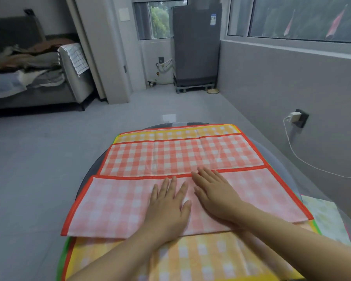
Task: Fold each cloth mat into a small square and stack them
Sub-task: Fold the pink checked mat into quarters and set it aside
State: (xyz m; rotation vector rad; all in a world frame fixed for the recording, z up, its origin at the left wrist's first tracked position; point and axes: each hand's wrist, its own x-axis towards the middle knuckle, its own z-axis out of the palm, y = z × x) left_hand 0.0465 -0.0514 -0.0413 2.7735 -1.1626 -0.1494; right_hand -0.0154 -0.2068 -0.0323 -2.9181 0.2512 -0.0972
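A red-and-white checked mat (180,157) with a red border lies on top of a pile on a round table. Its near part is folded over, so the paler underside (114,205) faces up. My left hand (168,205) and my right hand (215,193) lie flat on that folded flap, side by side near its middle, fingers spread and holding nothing. Under it lies a yellow-orange checked mat (190,260), with green edges of other mats showing at the sides.
A pale green-yellow folded cloth (324,218) lies at the table's right edge. The dark round table rim (280,159) shows on the right. A white charger and cable (294,116) hang on the right wall. A sofa (28,78) stands far left, a grey fridge (197,47) at the back.
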